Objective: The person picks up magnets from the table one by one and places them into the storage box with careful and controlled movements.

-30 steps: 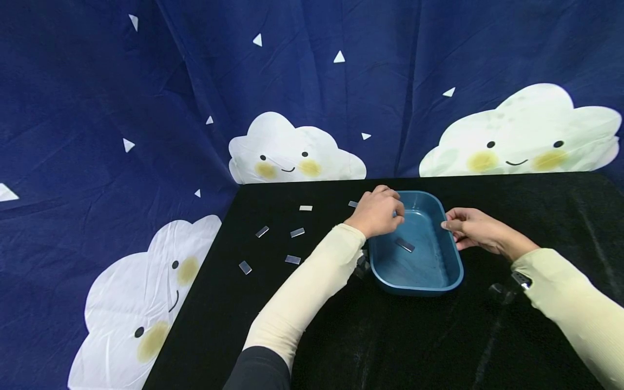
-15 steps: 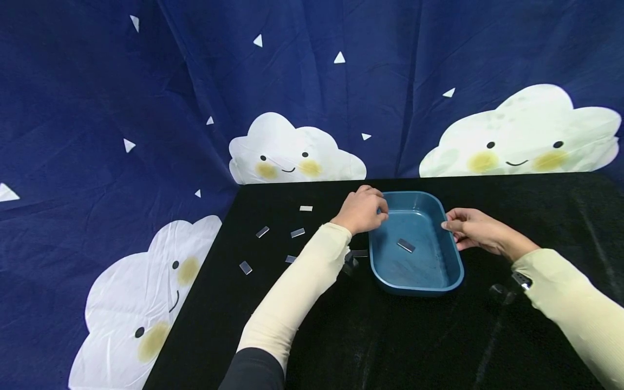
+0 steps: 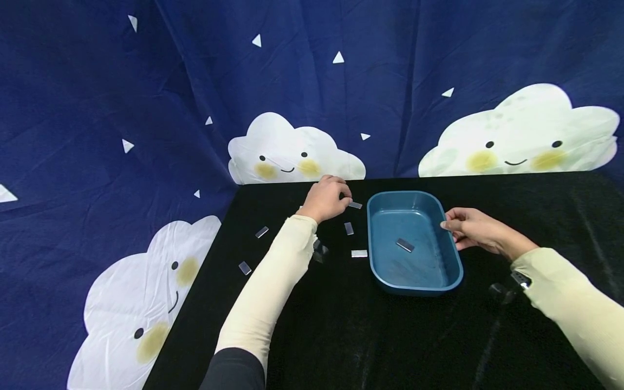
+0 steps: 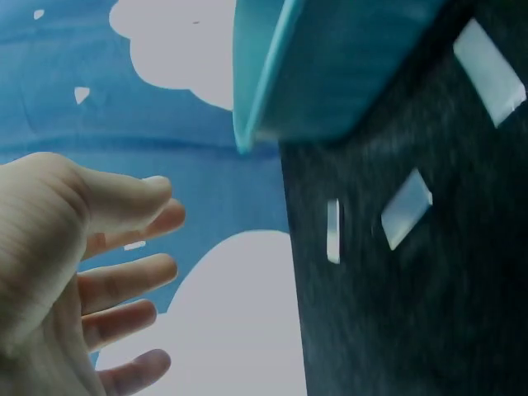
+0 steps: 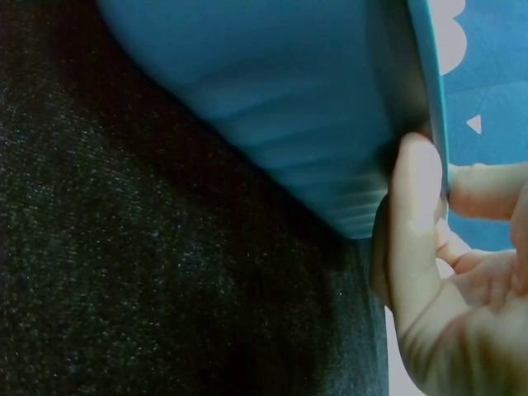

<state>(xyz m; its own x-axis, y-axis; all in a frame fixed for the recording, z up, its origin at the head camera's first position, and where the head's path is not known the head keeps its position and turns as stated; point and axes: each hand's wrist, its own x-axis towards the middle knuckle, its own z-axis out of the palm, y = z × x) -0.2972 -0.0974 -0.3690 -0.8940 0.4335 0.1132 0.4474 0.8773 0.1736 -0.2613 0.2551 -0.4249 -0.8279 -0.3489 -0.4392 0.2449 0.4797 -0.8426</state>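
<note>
A blue rectangular tub (image 3: 414, 287) stands on the black table with one small shiny flat rectangular piece (image 3: 404, 245) lying inside. Its right rim is pinched by my right hand (image 3: 480, 230), the rim passing between the digits in the right wrist view. My left hand (image 3: 326, 197) hovers left of the tub, over the table's far part. Relaxed, spread fingers (image 4: 132, 280) with nothing held show in the left wrist view. Similar pieces lie between that hand and the tub: one near the fingertips (image 3: 355, 205), another below (image 3: 349, 228), and a third (image 3: 359, 253) beside the tub wall.
Two more shiny pieces, one (image 3: 262, 232) farther back and one (image 3: 245, 268) nearer, lie at the table's left. The left forearm (image 3: 265, 281) covers part of the table. A blue curtain (image 3: 302, 70) with clouds rises behind the table's far edge.
My left hand has moved left, away from the tub's left rim, uncovering pieces beside the tub and covering others farther left. My right hand and the tub have stayed put.
</note>
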